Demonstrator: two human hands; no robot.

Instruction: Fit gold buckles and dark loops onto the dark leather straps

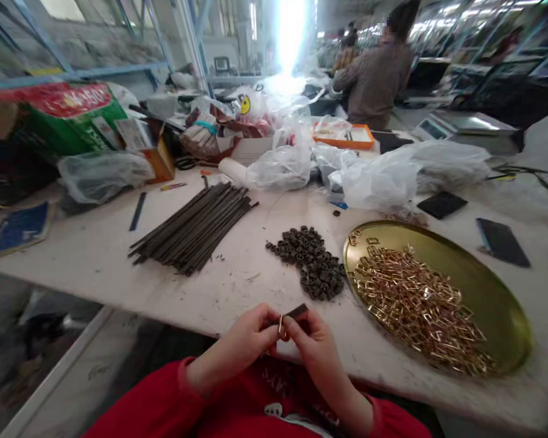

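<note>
At the table's front edge my left hand (256, 328) pinches a small gold buckle (281, 326). My right hand (313, 337) is closed on a short dark strap (296, 312), its thumb close against the buckle. Fingers cover much of both pieces, so I cannot tell how far the strap passes through the buckle. Just beyond my hands lies a pile of small dark loops (313, 261). To the right, a round gold tray (497, 316) bears a heap of gold buckles (420, 304). A bundle of long dark strips (194, 228) rests to the left.
Plastic bags (379, 179) and an orange box (344, 137) line the back of the table (237, 286). A dark flat pad (502, 242) lies beyond the tray. At far left is a blue booklet (18, 228). A person (379, 70) stands in the background.
</note>
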